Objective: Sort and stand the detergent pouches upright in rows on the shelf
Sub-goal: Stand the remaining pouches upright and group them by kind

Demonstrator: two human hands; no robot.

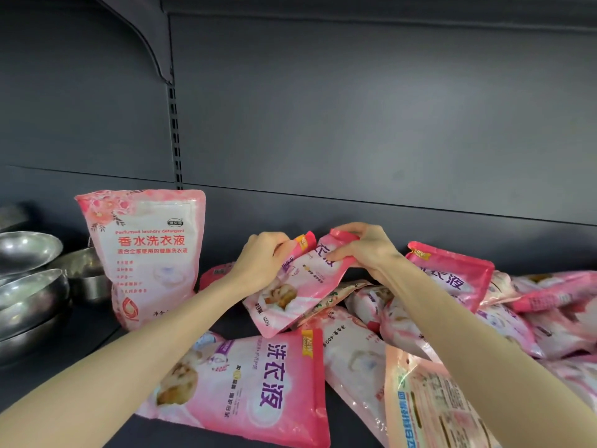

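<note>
Nearest: flat pouch [245, 383] lies face-up on dark shelf [80, 360], unsorted; its lower edge is cut by the frame. Beyond it, left hand [258, 260] and right hand [365, 247] both grasp the top seam of a tilted pink pouch [290, 292], likely gripped there to swing it upright. Its base rests on the pile [484, 318], whose right side runs out of view. Farther left, upright pouch [145, 253] stands beside steel bowls [29, 286], probably starting the row.
</note>
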